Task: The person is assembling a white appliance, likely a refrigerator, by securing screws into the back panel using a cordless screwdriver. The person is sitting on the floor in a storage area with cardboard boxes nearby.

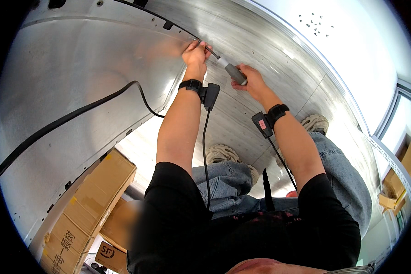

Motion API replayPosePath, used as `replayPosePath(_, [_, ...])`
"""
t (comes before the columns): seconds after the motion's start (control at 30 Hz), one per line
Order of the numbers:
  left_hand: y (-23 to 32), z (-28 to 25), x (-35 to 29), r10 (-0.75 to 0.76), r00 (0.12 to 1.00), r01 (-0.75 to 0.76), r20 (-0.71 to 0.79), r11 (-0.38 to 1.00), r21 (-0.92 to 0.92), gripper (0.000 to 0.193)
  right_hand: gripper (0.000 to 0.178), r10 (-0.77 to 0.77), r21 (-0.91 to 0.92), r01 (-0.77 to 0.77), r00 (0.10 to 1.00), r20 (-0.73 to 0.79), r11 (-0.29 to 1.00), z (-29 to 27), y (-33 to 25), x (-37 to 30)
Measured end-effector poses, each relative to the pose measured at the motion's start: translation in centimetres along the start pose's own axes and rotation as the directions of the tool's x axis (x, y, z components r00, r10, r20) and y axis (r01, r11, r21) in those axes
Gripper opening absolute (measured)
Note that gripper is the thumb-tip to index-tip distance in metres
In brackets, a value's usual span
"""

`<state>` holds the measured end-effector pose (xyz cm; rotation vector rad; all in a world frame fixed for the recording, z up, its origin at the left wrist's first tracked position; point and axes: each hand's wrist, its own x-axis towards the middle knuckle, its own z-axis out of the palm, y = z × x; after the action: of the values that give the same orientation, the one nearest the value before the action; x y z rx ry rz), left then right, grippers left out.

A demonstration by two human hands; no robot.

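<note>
A screwdriver (pixel 234 72) with a grey handle and a pale collar is held at its handle by my right hand (pixel 251 81), thumb and fingers closed around it. Its thin shaft slants up and left to the edge of a large silver metal panel (pixel 91 59). At that edge my left hand (pixel 196 53) has its fingers pinched together by the shaft's tip. What sits between those fingertips is too small to make out. A black strip (pixel 168 25) runs along the panel's upper edge.
A thick black cable (pixel 68 108) arches over the panel. Cardboard boxes (pixel 89 203) stand at the lower left. Wrist-strapped black devices (pixel 211 96) trail thin cords. My shoes (pixel 223 154) rest on the wood-look floor (pixel 278 50). Right of it rises a white surface (pixel 351 55).
</note>
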<state>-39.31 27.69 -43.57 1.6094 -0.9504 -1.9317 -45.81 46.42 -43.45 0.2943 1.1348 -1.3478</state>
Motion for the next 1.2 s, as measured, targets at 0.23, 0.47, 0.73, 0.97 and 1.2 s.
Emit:
replayPosePath(0.23, [-0.2,-0.1,-0.3,0.013,0.998,-0.007,0.053,0.994,-0.109,0.025,0.031,-0.159,-0.273,0.130,0.984,-0.086,0.953,0.1,0.9,0.0])
replayPosePath(0.47, [0.4,0.0,-0.4,-0.024,0.999,0.027,0.028,0.993,-0.113,0.015,0.029,-0.216,-0.279,0.176,0.969,-0.120,0.944,-0.1,1.7,-0.2])
replayPosePath(0.73, [0.2,0.4,0.1,-0.039,0.997,0.030,-0.072,0.992,-0.119,0.009,0.027,-0.252,-0.269,0.207,0.957,-0.145,0.941,0.5,2.2,-0.7])
replayPosePath(0.97, [0.3,0.8,-0.6,0.014,1.000,-0.013,0.017,0.998,-0.060,0.016,0.028,-0.258,-0.156,0.235,0.955,-0.144,0.959,-0.7,2.7,-1.4])
replayPosePath(1.2, [1.7,5.8,-2.2,0.214,0.954,-0.231,0.211,0.971,0.059,0.021,0.039,-0.308,0.194,0.278,0.941,0.141,0.941,-6.8,1.4,-5.2])
